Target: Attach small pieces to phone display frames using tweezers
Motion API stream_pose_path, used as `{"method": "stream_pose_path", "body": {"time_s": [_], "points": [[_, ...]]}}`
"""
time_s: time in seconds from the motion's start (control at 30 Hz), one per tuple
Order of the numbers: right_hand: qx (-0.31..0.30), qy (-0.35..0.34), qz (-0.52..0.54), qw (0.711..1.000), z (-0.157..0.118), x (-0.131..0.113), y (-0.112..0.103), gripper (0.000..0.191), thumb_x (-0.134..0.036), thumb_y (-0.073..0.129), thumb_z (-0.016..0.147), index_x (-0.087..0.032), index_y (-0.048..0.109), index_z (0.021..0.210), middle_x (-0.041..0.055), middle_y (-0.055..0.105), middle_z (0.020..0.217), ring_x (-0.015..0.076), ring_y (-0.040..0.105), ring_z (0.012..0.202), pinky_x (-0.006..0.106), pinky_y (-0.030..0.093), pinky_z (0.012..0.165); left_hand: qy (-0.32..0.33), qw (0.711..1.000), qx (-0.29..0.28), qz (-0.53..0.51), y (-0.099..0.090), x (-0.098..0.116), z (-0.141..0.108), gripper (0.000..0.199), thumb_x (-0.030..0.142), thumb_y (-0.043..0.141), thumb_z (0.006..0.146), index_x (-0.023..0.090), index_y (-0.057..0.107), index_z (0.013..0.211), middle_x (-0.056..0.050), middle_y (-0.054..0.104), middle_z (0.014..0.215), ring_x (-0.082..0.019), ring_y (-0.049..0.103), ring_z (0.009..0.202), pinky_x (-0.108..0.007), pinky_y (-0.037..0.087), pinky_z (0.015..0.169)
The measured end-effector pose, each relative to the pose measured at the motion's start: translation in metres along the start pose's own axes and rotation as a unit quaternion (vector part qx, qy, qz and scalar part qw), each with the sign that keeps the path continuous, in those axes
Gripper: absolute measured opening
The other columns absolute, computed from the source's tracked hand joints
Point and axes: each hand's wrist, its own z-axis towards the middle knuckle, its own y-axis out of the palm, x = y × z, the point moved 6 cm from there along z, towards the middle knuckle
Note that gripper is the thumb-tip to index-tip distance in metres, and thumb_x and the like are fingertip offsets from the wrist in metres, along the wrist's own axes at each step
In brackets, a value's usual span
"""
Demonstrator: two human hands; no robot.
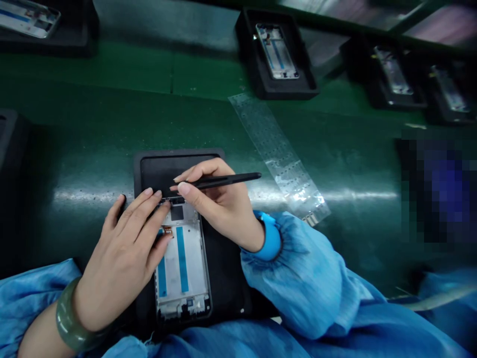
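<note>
A silver phone frame (pixel 194 258) with two blue strips lies open side up on a black foam tray (pixel 179 152). My left hand (pixel 130 238) rests over the frame's upper left, fingers stretched out and apart. Its index fingertip touches the top edge, and its thumb tip is beside a small copper-coloured flex cable (pixel 167 229). Above the frame's top right, my right hand (pixel 223 204) pinches a slim black pen-shaped tool (pixel 234 178) between thumb and fingers. The tool points left; its working tip is hidden by the fingers.
A clear plastic strip (pixel 276 144) lies on the green bench (pixel 89 134), right of the tray. Another foam tray with a phone frame (pixel 279 52) stands behind it. More trayed frames (pixel 393 69) are at the back right, and one frame (pixel 32 17) at the back left.
</note>
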Motion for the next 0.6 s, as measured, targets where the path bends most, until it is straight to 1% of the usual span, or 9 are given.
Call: {"method": "stream_pose_path", "body": {"time_s": [0.13, 0.27, 0.43, 0.6], "points": [[-0.013, 0.009, -0.014, 1.0, 0.001, 0.004, 0.001, 0.014, -0.025, 0.061, 0.083, -0.021, 0.049, 0.089, 0.0006, 0.061, 0.089, 0.0124, 0.064, 0.079, 0.027, 0.056, 0.071, -0.005, 1.0, -0.002, 0.007, 0.0, 0.001, 0.0, 0.041, 0.029, 0.044, 0.091, 0.014, 0.046, 0.129, -0.012, 0.047, 0.136, -0.028, 0.036, 0.132, -0.054, 0.029, 0.107], [-0.013, -0.009, -0.062, 0.998, 0.0, 0.001, 0.001, 0.011, -0.023, 0.06, 0.082, -0.02, 0.05, 0.086, 0.0003, 0.06, 0.082, 0.0116, 0.063, 0.073, 0.025, 0.054, 0.066, -0.019, 1.0, -0.007, 0.005, -0.001, 0.002, 0.002, 0.042, 0.029, 0.042, 0.092, 0.015, 0.045, 0.131, -0.011, 0.046, 0.138, -0.027, 0.035, 0.132, -0.053, 0.028, 0.109], [-0.021, -0.061, -0.145, 0.987, 0.0, -0.005, 0.003, 0.009, -0.017, 0.058, 0.081, -0.02, 0.051, 0.085, 0.0008, 0.061, 0.083, 0.0122, 0.063, 0.076, 0.026, 0.052, 0.069, -0.041, 0.999, -0.011, -0.017, -0.002, 0.0, 0.001, 0.04, 0.029, 0.043, 0.092, 0.017, 0.048, 0.13, -0.009, 0.047, 0.137, -0.025, 0.035, 0.132, -0.052, 0.027, 0.11], [-0.022, -0.088, -0.18, 0.979, -0.001, -0.007, 0.005, 0.01, -0.014, 0.057, 0.081, -0.02, 0.051, 0.086, 0.0014, 0.061, 0.085, 0.0122, 0.062, 0.079, 0.026, 0.052, 0.071, -0.041, 0.999, -0.002, -0.027, -0.002, 0.001, 0.002, 0.04, 0.029, 0.042, 0.092, 0.017, 0.048, 0.129, -0.008, 0.05, 0.135, -0.024, 0.037, 0.131, -0.051, 0.026, 0.11]]}}
